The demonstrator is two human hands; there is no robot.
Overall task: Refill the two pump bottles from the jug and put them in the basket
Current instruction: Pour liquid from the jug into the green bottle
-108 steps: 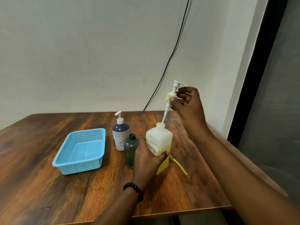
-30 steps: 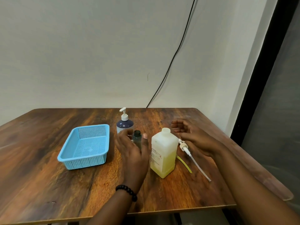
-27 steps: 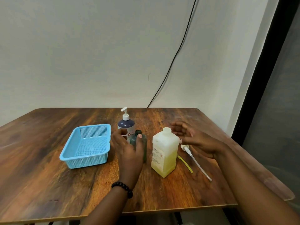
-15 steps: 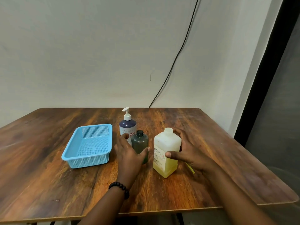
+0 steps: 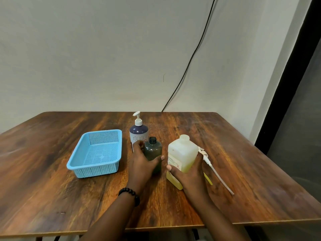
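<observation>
Both forearms extend forward side by side. Left hand [image 5: 143, 164], beaded bracelet at its wrist, and right hand [image 5: 188, 173], each with fingers curled in a grip.

Lower half of dark green open-necked plastic bottle [image 5: 152, 150] hidden behind left hand [image 5: 141, 166]; base of translucent white jug [image 5: 181, 153] covered by right hand [image 5: 190, 176]; label print unreadable.

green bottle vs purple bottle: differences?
The purple bottle has its white pump on; the green bottle has an open neck with no pump. The purple bottle is taller and has a white lower body; the green bottle is shorter and see-through dark green. The left hand grips the green bottle; the purple bottle stands just behind it. Both stand upright on the table.
</observation>
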